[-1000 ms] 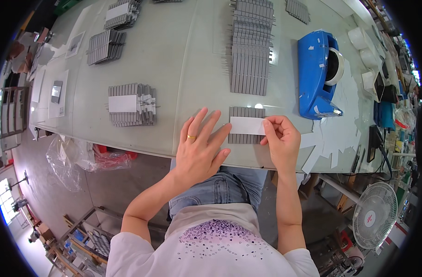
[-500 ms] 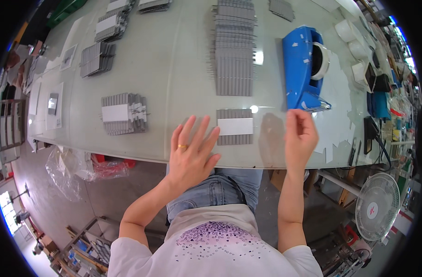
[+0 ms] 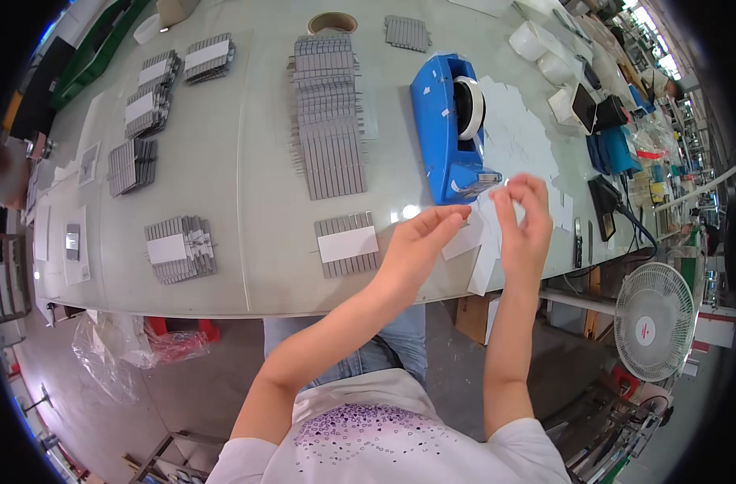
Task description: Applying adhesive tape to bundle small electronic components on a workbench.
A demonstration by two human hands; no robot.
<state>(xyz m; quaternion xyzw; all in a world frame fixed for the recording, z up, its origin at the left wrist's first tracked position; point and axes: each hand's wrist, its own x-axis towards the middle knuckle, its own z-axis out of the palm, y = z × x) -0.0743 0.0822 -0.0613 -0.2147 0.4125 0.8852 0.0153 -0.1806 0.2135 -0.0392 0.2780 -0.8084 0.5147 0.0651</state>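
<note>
My left hand [image 3: 420, 248] is closed in a pinch, thumb and fingertips together, in front of the blue tape dispenser [image 3: 434, 133]. What it pinches, if anything, is too small to make out. Just right of the dispenser's cutting edge, my right hand [image 3: 526, 226] has its fingers curled and closed. A small pale bit shows at its fingertips, too blurred to name. Left of my left hand, a flat grey ribbed bundle [image 3: 330, 226] lies on the table with a white paper band [image 3: 349, 244] across it. Neither hand touches that bundle.
A long row of grey ribbed pieces [image 3: 336, 157] lies beyond the banded bundle. Several banded stacks, one a near-left stack [image 3: 170, 250], lie on the left. White paper sheets [image 3: 517, 133] spread right of the dispenser. A knife [image 3: 577, 242] lies near the right edge; a fan [image 3: 654, 323] stands beyond it.
My left hand has left the banded bundle's side, moved right toward my right hand and closed from spread fingers. My right hand is now right of the dispenser's cutter. The view has turned right.
</note>
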